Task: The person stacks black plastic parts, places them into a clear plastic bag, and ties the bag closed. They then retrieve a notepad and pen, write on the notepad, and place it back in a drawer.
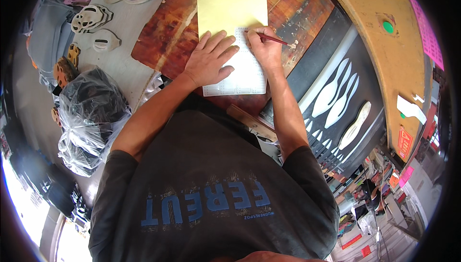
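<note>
A printed white sheet lies on a wooden board with a glossy red-brown surface. A yellow sheet covers the far part, reaching up beyond my hands; whether the two are joined I cannot tell. My left hand rests flat on the papers with its fingers spread. In my right hand is a dark red pen, pinched between thumb and fingers, its tip down at the white sheet near the border with the yellow one.
At the left, several pale sole-shaped pieces lie on a grey surface, near a clear plastic bag with dark contents. On the right, white cut pieces sit on a black surface beside a curved tan machine panel with a green button.
</note>
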A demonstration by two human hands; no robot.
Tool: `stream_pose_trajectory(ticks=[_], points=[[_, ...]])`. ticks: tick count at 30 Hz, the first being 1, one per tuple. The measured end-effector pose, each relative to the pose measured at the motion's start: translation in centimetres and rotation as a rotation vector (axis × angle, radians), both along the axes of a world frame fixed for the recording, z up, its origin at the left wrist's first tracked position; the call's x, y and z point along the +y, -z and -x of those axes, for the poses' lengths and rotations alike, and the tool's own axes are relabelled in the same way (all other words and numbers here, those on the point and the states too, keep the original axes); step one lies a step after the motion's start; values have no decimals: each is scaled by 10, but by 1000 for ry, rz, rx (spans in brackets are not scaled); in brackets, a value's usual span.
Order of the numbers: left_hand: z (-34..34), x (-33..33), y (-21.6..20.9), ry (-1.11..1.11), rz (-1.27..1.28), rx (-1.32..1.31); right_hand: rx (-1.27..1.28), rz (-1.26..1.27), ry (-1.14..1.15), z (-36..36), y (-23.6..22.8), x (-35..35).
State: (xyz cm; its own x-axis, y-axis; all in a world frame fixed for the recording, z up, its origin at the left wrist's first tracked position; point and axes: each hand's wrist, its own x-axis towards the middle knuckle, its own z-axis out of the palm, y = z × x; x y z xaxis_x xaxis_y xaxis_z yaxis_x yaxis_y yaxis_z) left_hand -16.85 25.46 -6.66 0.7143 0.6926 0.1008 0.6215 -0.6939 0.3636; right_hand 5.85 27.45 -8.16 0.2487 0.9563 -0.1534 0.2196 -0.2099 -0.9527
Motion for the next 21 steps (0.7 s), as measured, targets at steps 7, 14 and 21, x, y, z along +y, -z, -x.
stream_pose_trajectory(ticks=[7, 14, 21], points=[[0, 0, -2, -4, 0, 22, -8, 23, 7, 3, -6, 0], [-1, -1, -1, -2, -23, 42, -35, -35, 3, 2, -2, 1], [-1, -2, 0, -1, -35, 19, -39, -111, -19, 1, 8, 0]])
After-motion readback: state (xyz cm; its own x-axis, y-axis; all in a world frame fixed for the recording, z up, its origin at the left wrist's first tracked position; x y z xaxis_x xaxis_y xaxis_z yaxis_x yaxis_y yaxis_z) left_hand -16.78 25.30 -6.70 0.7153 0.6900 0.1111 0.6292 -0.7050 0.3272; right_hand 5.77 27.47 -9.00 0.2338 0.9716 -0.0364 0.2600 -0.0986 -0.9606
